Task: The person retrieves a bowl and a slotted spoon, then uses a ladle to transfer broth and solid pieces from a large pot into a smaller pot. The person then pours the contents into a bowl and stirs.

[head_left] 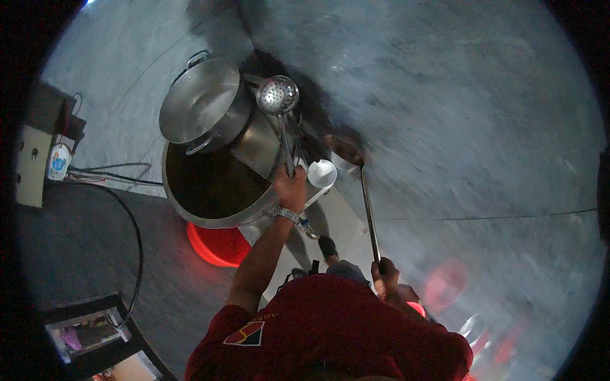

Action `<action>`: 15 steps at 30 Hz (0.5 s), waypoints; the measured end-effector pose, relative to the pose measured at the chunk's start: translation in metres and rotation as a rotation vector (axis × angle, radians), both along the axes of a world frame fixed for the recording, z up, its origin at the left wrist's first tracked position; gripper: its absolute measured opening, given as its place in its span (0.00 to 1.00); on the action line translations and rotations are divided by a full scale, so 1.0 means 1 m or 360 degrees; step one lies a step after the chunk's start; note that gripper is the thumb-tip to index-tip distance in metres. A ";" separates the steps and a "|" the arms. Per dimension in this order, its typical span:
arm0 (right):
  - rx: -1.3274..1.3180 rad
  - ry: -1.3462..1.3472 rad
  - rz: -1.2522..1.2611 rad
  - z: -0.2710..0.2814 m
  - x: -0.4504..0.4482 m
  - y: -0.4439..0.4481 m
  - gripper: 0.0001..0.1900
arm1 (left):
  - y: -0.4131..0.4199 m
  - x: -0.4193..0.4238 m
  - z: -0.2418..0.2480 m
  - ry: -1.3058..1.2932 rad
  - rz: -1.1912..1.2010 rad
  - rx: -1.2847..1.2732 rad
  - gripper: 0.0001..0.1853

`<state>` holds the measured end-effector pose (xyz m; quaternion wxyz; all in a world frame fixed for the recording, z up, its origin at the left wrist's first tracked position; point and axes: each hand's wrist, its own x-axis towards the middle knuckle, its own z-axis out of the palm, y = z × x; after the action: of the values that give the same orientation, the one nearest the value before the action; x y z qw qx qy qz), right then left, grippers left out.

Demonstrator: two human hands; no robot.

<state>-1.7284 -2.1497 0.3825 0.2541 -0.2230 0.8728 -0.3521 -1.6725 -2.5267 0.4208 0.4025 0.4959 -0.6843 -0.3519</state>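
Observation:
My left hand [289, 188], with a metal watch on its wrist, grips the handle of a perforated metal skimmer [278, 95], its bowl pointing away from me. Other handles seem to lie close beside it. My right hand [385, 276] holds a long-handled metal ladle [368, 209], whose round bowl is dark and somewhat blurred. Below and left of my left hand stands a large metal vat [224, 222] with a dark inside; I cannot tell what it holds. A metal sheet or lid [259, 143] covers part of it. On top, a tilted steel pot [202, 102] shows its inside.
A white cup-like vessel [322, 174] is right of my left hand. A red tub [219, 245] sits under the vat's near side, and a metal tap [310, 231] juts out beside my wrist. Black cable [138, 238] hangs at left, near an electrical box [59, 162].

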 end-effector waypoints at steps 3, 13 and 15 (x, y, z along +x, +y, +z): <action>-0.0155 0.0175 0.0052 -0.007 -0.001 0.006 0.11 | 0.002 0.001 0.003 0.0201 -0.0080 0.0032 0.17; -0.0178 -0.0009 -0.0030 -0.001 -0.006 -0.012 0.13 | 0.022 0.004 0.055 0.0467 -0.0120 0.0149 0.15; -0.0354 0.0138 0.0001 0.007 -0.008 -0.013 0.14 | 0.036 0.015 0.079 0.0203 0.0003 0.0366 0.12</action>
<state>-1.7366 -2.1627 0.3900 0.1898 -0.2652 0.8385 -0.4366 -1.6574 -2.4907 0.4994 0.3861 0.5158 -0.6121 -0.4585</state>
